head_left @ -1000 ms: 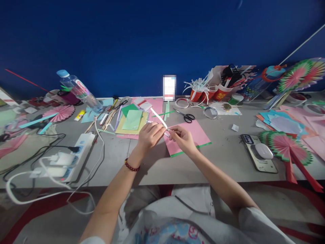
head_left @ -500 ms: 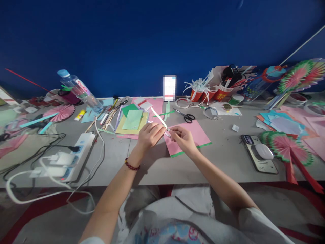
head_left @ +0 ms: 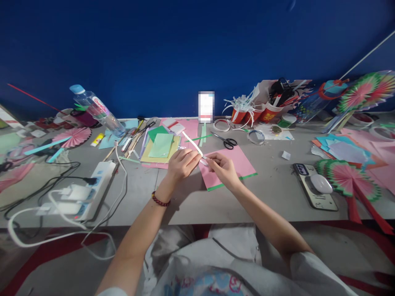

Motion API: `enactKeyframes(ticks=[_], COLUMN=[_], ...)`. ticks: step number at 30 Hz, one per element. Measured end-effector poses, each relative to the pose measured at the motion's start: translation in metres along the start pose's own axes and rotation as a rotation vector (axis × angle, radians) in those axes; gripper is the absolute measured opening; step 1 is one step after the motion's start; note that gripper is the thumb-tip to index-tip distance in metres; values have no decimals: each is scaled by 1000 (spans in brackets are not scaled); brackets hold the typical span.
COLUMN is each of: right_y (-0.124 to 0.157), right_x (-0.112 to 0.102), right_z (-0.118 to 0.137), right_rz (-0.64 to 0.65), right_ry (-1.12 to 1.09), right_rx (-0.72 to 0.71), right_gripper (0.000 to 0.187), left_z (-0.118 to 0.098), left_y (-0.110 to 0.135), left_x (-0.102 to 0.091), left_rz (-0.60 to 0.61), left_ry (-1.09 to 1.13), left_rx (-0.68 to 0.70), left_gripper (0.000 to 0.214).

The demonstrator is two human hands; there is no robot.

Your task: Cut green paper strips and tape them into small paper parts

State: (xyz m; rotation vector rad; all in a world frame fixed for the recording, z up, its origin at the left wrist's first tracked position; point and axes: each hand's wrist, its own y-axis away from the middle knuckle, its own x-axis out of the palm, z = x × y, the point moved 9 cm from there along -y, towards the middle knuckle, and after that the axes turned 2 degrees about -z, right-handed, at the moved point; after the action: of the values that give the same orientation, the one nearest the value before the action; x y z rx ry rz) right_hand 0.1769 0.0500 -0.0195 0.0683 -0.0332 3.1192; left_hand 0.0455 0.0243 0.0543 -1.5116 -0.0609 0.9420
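Left hand (head_left: 182,164) and right hand (head_left: 224,167) meet fingertip to fingertip above the worktop (head_left: 271,197). Each grip is narrow and pinched on the near end of a white strip (head_left: 191,142), which slants up and away from the grips, its far end free. It is too small to tell whether a layer is being peeled or a fold made. A pink sheet (head_left: 243,162) lies right under the right grip, the scissors (head_left: 226,141) just beyond it, and a green paper stack (head_left: 161,144) beyond the left grip. Judgement: this is fine fingertip work, best done with light pinches close together, the strip taut and untwisted, and the wrists low over the sheet.
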Motion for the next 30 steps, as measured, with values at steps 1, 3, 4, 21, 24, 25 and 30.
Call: enactKeyframes(ticks=[1, 3, 4, 21, 24, 25, 30], right_y=[0, 0, 0, 0, 0, 0, 0], right_x=[0, 0, 0, -2, -2, -2, -1], right_z=[0, 0, 0, -3, -2, -2, -1], right_rz=[-1, -4, -5, -7, -6, -7, -1], right_ry=[2, 4, 0, 4, -1, -3, -29], right_rx=[3, 7, 9, 14, 18, 19, 24], right_gripper=[32, 32, 32, 35, 34, 34, 31], left_z=[1, 4, 4, 0, 0, -1, 0], left_y=[1, 2, 2, 0, 0, -1, 0], left_x=[1, 3, 3, 1, 1, 0, 0], left_rz=[7, 26, 36, 16, 11, 3, 6], left_ry=[14, 30, 29, -29, -41, -44, -36], left_rx=[-16, -41, -45, -2, 5, 15, 2], left_gripper=[15, 16, 16, 16, 15, 14, 15])
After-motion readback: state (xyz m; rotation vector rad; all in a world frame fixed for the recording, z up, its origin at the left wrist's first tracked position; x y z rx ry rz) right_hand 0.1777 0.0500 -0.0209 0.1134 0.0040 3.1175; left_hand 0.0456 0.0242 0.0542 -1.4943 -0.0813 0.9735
